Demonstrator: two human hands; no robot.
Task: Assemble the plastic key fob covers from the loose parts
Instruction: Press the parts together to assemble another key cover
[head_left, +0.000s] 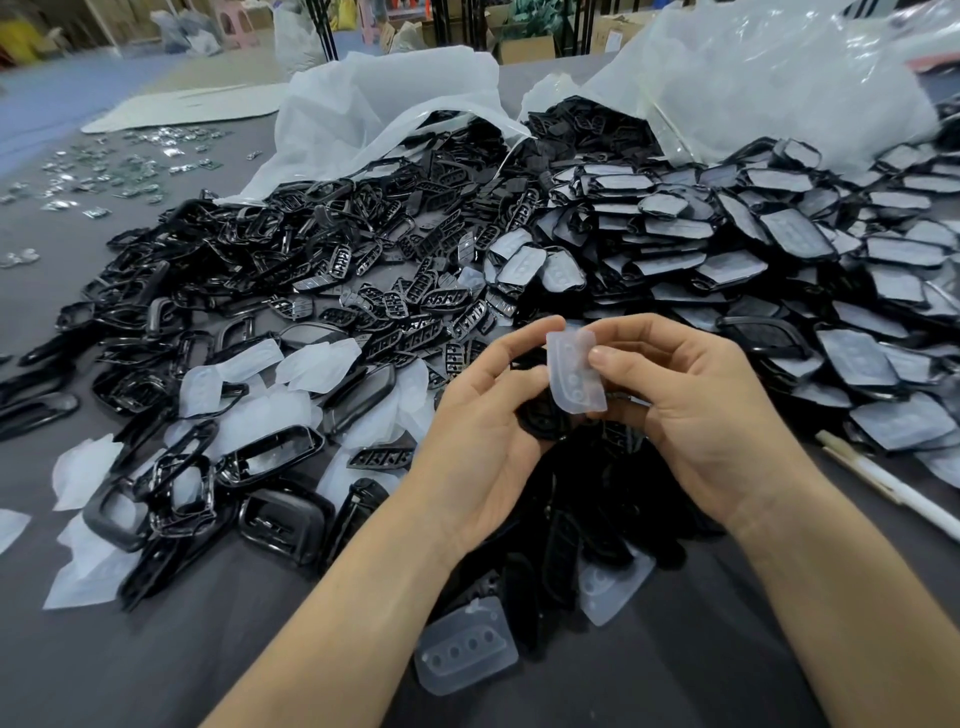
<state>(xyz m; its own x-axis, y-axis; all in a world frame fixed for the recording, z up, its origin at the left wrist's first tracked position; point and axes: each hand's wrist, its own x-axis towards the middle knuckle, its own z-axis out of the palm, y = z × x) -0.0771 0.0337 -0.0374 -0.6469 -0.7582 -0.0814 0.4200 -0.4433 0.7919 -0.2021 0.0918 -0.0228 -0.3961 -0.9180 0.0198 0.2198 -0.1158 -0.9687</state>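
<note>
Found the translucent white soft-plastic button pad (575, 371) at mid-view, clear of the grey cloth-covered table (156, 649) and held between both hands. Recorded its long axis as near upright, 12 to 6 o'clock, lower end leaning slightly toward 5 o'clock, with three round button dimples facing the camera.

Noted the left hand (483, 421) at 9 o'clock of the pad, fingers curled, one fingertip touching the pad's upper left corner. Noted a black plastic shell part (537, 423) cupped in the same hand, just under the pad at 7 o'clock. Could not tell the shell's shape or facing, being mostly hidden by fingers and pad.

Noted the right hand (691, 415) at 3 o'clock, pinching the pad's right edge, thumb on the near face, fingers behind.

Judged both hands equally near the pad. Could not tell whether pad and shell touched. Judged the step in hand as seating the pad into the shell, and the coming move as turning on bringing the pad's long axis into line with that of the shell below.

Logged around the hands:
- a heap of loose black plastic frames (218, 291) at 10 o'clock
- loose black button grids (415, 301) at 12 o'clock
- a stack of finished-looking covers with pale inserts (779, 249) at 2 o'clock
- clear plastic bags (753, 78) beyond
- a spare translucent pad (465, 654) on the table at 6 o'clock
- a white pen (904, 496) at 4 o'clock
</note>
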